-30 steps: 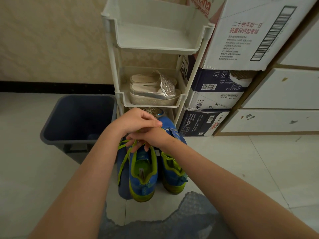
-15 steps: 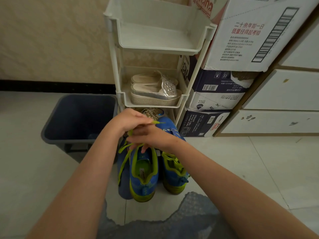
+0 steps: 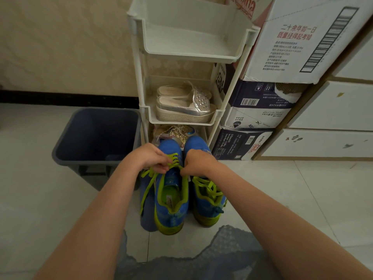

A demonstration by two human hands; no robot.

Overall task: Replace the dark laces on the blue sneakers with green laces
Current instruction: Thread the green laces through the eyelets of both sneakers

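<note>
Two blue sneakers with lime trim stand side by side on the tile floor, toes toward the rack. The left sneaker (image 3: 171, 201) carries a green lace (image 3: 175, 158) crossed over its upper eyelets, and a loose end trails down its left side. My left hand (image 3: 150, 158) pinches the lace on the shoe's left. On the shoe's right side, my right hand (image 3: 196, 161) grips the other end of the lace. The right sneaker (image 3: 207, 201) is laced in green too.
A dark grey bin (image 3: 94, 138) stands to the left of the shoes. Behind them is a white plastic rack (image 3: 220, 116) with silver platform sandals (image 3: 184, 106) and glittery shoes below. Stacked cardboard boxes (image 3: 254, 110) and white drawers (image 3: 333, 110) fill the right.
My hands were stacked over the left sneaker's tongue; they have drawn apart to its two sides, uncovering the laced eyelets and both toes.
</note>
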